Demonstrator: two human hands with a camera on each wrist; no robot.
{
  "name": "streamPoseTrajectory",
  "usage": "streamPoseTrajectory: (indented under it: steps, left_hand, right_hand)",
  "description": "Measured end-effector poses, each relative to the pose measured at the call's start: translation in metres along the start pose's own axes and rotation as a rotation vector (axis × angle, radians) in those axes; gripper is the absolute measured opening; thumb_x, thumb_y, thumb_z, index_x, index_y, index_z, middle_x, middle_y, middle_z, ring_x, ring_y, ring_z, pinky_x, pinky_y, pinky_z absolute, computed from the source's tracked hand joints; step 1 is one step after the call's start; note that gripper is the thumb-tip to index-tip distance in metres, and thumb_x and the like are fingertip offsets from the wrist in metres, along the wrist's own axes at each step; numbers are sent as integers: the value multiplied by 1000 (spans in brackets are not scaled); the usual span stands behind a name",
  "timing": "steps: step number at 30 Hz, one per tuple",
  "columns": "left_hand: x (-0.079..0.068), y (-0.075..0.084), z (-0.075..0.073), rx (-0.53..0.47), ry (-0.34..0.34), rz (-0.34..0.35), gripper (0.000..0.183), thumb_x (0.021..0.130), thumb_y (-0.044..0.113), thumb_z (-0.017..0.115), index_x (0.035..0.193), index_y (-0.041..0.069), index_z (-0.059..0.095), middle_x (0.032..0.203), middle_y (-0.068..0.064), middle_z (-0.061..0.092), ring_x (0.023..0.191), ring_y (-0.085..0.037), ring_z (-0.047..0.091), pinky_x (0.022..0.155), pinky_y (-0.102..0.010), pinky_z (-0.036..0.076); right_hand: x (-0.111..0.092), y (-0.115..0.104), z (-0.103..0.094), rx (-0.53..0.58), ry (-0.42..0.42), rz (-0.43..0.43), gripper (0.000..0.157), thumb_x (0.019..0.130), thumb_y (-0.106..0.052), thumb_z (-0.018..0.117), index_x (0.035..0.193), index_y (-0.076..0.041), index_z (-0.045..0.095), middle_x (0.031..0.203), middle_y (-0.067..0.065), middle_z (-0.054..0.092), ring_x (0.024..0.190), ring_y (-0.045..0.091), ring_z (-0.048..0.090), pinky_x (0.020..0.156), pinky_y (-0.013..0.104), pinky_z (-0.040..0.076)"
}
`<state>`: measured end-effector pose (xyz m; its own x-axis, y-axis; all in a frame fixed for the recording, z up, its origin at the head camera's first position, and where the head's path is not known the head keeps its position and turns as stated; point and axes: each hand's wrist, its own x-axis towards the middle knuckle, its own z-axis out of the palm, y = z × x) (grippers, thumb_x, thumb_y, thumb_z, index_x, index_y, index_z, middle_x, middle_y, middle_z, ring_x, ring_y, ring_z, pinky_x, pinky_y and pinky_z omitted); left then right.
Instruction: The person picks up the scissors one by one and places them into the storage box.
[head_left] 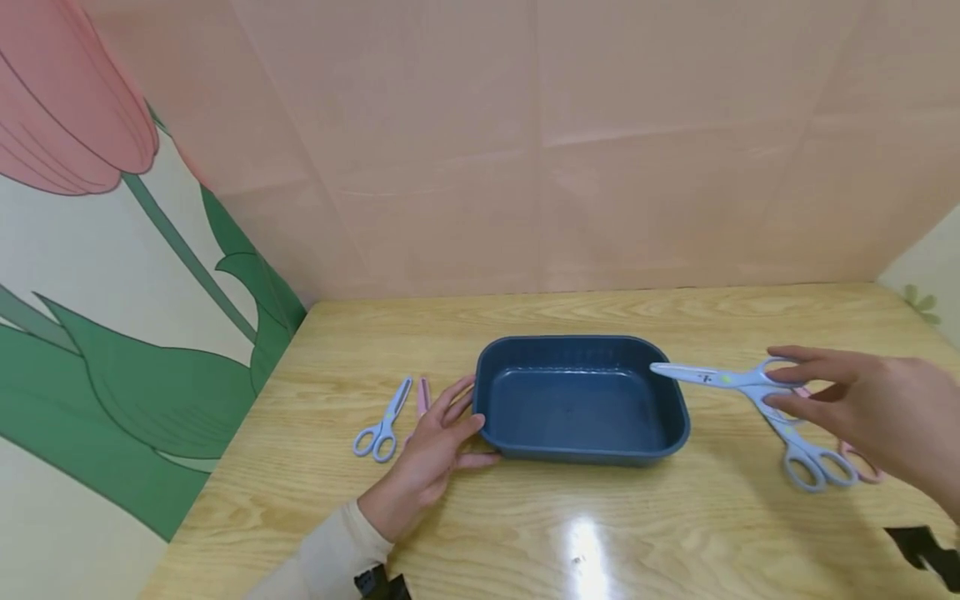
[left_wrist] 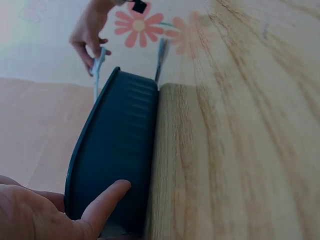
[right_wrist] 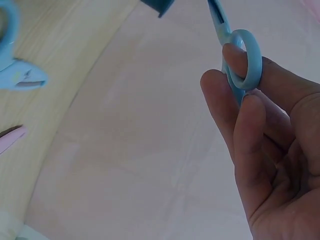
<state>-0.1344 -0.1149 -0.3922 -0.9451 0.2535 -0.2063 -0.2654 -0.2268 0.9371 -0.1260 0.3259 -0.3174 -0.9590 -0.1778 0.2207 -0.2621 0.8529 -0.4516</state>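
A dark blue rectangular bin (head_left: 570, 457) stands upright on the table with its open top facing up. My left hand (head_left: 435, 446) rests against its left end, fingers along the end wall and rim. In the left wrist view the thumb (left_wrist: 107, 202) lies straight along the front wall. My right hand (head_left: 862, 400) pinches light blue scissors (head_left: 738, 379) by the handle loops, holding them above the table. Their closed blades point left, with the tip over the bin's right rim. In the right wrist view, one fingertip passes through a loop (right_wrist: 255, 60).
More blue scissors (head_left: 806, 462) and pink scissors (head_left: 862, 462) lie below the right hand, partly overlapping. Left of the bin lie blue scissors (head_left: 382, 429) and pink scissors (head_left: 423, 396), the latter partly hidden by the left hand. A pinkish wall covering (head_left: 540, 167) rises behind the table.
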Motion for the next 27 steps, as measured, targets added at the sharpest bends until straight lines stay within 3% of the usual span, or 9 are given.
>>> streamPoseTrajectory:
  steps: [3,9,18,21,27]
  left_hand:
    - [0,1,0,0,2,2,59,102,4,51,155,21,32,165,-11,25,138,-40,46,83,-53,60]
    - [0,1,1,0,8,3,60,102,3,50,156,20,30,165,-12,23,138,-41,45,83,-54,59]
    - [-2,-1,0,6,6,2,59,102,5,52,155,20,31,165,-12,24,136,-39,48,83,-52,60]
    - [-2,0,0,3,9,0,59,102,5,52,155,20,31,165,-12,23,136,-40,48,83,-53,60]
    - [-1,1,1,3,9,-3,60,102,5,51,155,21,30,165,-12,22,137,-40,47,85,-55,58]
  right_hand:
    - [2,-14,0,-194,103,-54,45,81,-31,81,121,-14,70,75,6,77,31,-7,39,40,23,27]
    - [11,-26,2,-218,160,-138,50,74,-32,86,118,-14,72,86,-2,79,59,-30,45,45,17,30]
    - [22,-46,10,-185,179,-245,49,72,-30,88,116,-15,73,88,-5,79,65,-34,45,45,13,33]
    - [25,-51,11,-173,177,-259,50,69,-27,89,116,-15,73,88,-5,79,65,-32,49,47,13,35]
    - [33,-63,13,-185,77,-186,49,76,-34,85,121,-17,72,91,-8,79,65,-9,66,49,19,38]
